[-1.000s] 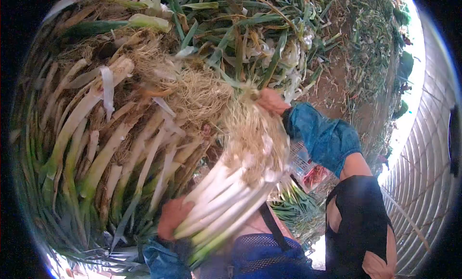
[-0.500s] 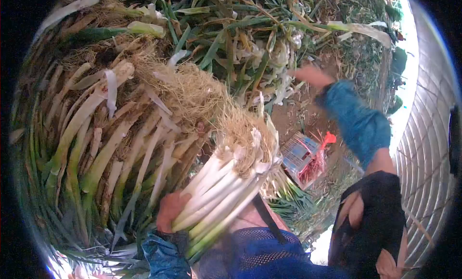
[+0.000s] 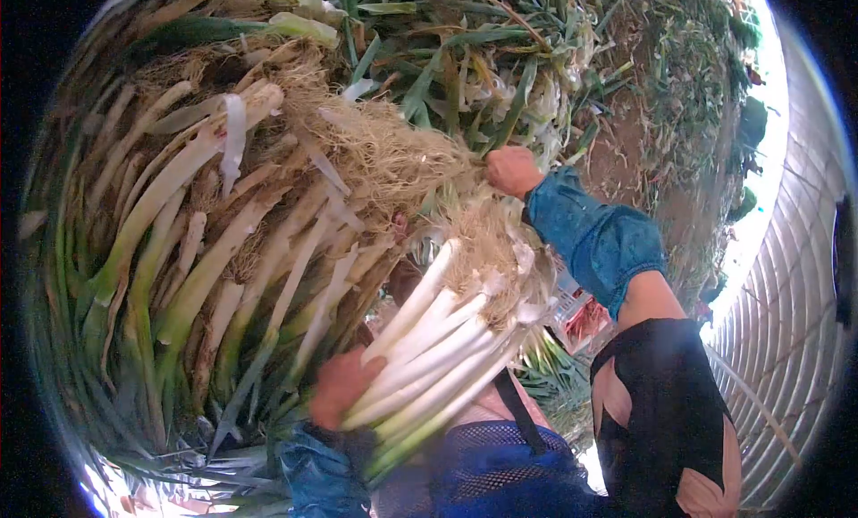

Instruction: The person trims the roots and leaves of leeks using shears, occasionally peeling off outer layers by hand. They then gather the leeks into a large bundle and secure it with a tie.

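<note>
A bunch of leeks (image 3: 447, 348) with thick white stalks and green lower ends lies tilted across my lap, its tangled roots pointing up and away. My left hand (image 3: 344, 388) is closed around the stalks from the left side. Just above the bunch's roots (image 3: 487, 250), my right hand (image 3: 514, 171) is curled into a fist beside the root ends of the large pile. Whatever may be inside that fist is too small or hidden to make out. Blue sleeves cover both forearms.
A big pile of untrimmed leeks (image 3: 206, 312) fills the left side, roots upward. Peeled leaves (image 3: 500, 71) cover the ground ahead. Behind my right arm sits a small box with red ties (image 3: 585, 317), near more green-ended leeks (image 3: 545, 362). A ribbed plastic wall (image 3: 786, 339) stands at right.
My right hand has come left and down from over the leaf litter to beside the bunch's roots, its fingers now curled. My left hand still holds the leeks, and the view has shifted slightly.
</note>
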### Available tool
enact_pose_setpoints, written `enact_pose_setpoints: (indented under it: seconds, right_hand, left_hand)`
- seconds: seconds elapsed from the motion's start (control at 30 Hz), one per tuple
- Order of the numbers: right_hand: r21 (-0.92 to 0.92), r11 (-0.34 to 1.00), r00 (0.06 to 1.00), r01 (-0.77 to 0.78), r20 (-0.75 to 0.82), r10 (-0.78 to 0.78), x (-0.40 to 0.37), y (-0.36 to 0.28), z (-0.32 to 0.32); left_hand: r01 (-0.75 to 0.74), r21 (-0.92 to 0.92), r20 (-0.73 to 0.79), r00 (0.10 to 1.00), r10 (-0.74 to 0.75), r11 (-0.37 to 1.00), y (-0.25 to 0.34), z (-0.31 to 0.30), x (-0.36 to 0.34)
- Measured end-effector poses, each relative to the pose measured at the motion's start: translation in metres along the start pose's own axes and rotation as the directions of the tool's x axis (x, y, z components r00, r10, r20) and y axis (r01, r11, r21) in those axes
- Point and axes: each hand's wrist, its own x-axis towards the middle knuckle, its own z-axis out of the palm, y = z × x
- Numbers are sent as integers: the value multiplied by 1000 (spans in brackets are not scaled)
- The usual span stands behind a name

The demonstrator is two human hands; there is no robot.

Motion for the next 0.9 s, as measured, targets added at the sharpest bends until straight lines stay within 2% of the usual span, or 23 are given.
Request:
enact_pose_setpoints:
  seconds: [0.03,0.07,0.1,0.17,0.23,0.3,0.33,0.37,0.4,0.43,0.47,0.5,0.53,0.57,0.63,0.7,0.73,0.77,0.8,0.83,0.9]
  right_hand:
    - [-86,996,1000,-24,-21,22,-1,21,14]
    - [-157,984,958,-81,-284,33,-10,71,22]
    - [-298,942,981,-157,-160,113,-21,110,-15]
    - [-261,852,884,-454,-17,467,-42,192,-81]
    - [-285,815,861,-504,-243,447,-66,239,-100]
    - [-302,907,954,-294,-148,260,-79,282,-45]
    - [-161,950,962,-269,9,274,-83,254,-55]
    - [136,921,919,-366,213,333,-87,204,-62]
    - [464,639,784,-613,459,419,-95,147,-74]
    - [558,379,674,-738,628,388,-99,94,-75]
    - [563,332,652,-757,688,320,-100,45,-72]
    - [634,742,925,-219,377,-49,-91,32,8]
    - [528,847,940,65,252,-230,-90,30,44]
    - [359,871,910,336,115,-399,-89,27,79]
    - [192,977,992,92,72,-107,-88,23,34]
    - [-115,982,950,-152,257,177,-84,54,7]
    - [-201,965,980,-171,63,187,-91,94,0]
    - [-191,964,979,-186,-120,165,-97,144,-11]
    - [-252,874,910,-415,-120,397,-94,185,-38]
    - [-268,855,896,-445,-131,425,-105,195,-91]
    - [-149,824,833,-547,-200,517,-114,210,-130]
  left_hand:
    - [5,29,15,1000,-6,1000,8,-4,-6]
    - [11,61,31,999,-13,998,10,-7,-9]
    - [18,50,15,1000,-19,999,5,-6,-7]
    - [25,31,30,999,-26,999,-4,6,-12]
    - [4,48,9,1000,-4,999,-5,8,-9]
    - [-27,62,-69,997,31,998,-10,11,-4]
    - [-20,69,-54,998,23,997,-4,6,-5]
    - [-8,75,-34,999,10,997,2,0,-7]
    - [6,82,-12,1000,-5,997,6,-4,-9]
    - [4,78,-15,1000,-3,997,7,-5,-9]
    - [4,73,-15,1000,-3,997,6,-4,-9]
    - [6,69,-11,1000,-6,998,5,-2,-8]
    - [-6,53,-34,999,8,999,5,-1,-5]
    - [-16,36,-53,998,18,999,5,2,-4]
    - [-14,17,-81,997,15,1000,-6,4,-2]
    - [0,-22,-107,994,-3,1000,-23,15,10]
    - [-7,-30,-101,995,4,1000,-21,13,8]
    - [-20,-35,-106,994,16,999,-16,6,8]
    - [-28,-41,-105,994,23,999,-15,2,6]
    - [8,-80,-70,997,-14,997,-25,9,10]
    - [-51,-37,-64,997,48,998,-19,3,6]
